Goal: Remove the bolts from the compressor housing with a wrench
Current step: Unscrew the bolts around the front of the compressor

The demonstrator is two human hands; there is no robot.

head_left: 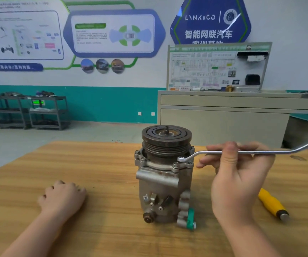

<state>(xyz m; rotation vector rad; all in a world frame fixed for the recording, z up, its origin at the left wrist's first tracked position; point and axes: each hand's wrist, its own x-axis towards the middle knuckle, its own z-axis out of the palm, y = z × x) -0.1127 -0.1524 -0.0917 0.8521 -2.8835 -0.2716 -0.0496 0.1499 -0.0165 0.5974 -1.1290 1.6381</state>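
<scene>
A grey metal compressor (160,184) stands upright in the middle of the wooden table (103,164), its dark pulley (166,139) on top. Several bolts sit around the housing flange, one at the front right (175,165). A long offset ring wrench (251,151) reaches in from the right; its ring end (182,159) sits over a bolt on the flange's right side. My right hand (240,175) grips the wrench shaft, thumb over it, fingers behind. My left hand (63,196) rests on the table left of the compressor, fingers loosely curled, holding nothing.
A yellow-handled tool (272,204) lies on the table at the right, behind my right hand. A beige cabinet (223,115) with a display board stands beyond the table. Dark shelving racks (25,112) line the far left wall.
</scene>
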